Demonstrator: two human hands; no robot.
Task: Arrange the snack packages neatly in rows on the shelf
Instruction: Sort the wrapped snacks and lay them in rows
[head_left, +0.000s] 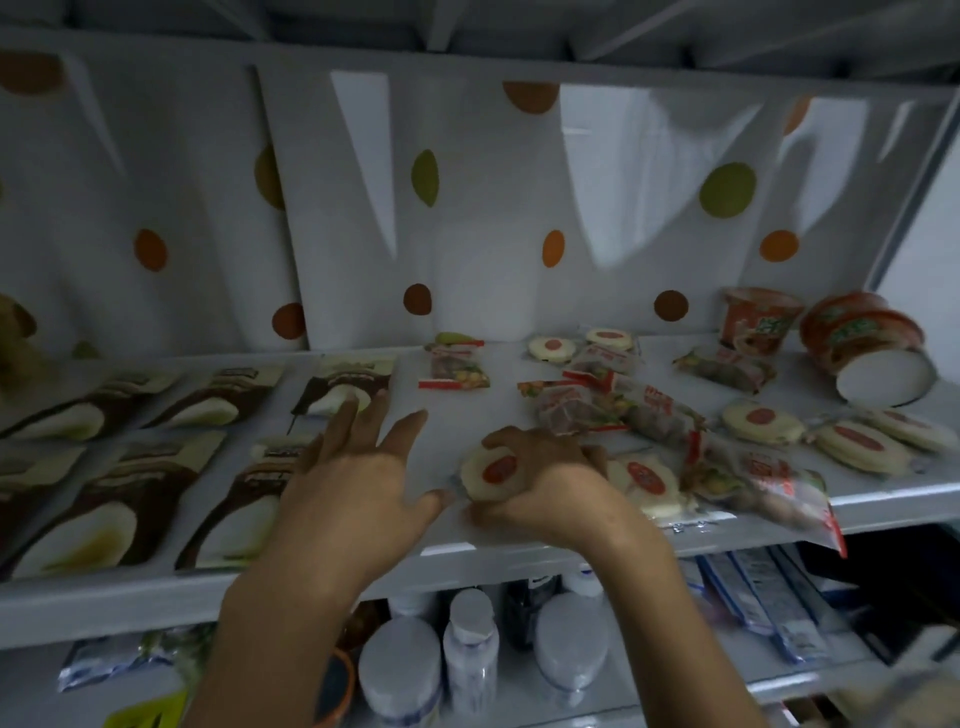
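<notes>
Our right hand (545, 480) grips one round cake (491, 470) at the centre of the shelf (467, 400). Our left hand (358, 467), spread wide, is at 9 o'clock beside six brown packs (104, 512). Two cups (758, 312) sit at 2 o'clock.

No wording can be read anywhere. The round white snack packages (761, 422) at centre and right bear red oval labels with blurred print. The brown packages (156, 499) at left and the orange noodle cups (860, 338) at upper right show lettering too blurred to read.
</notes>
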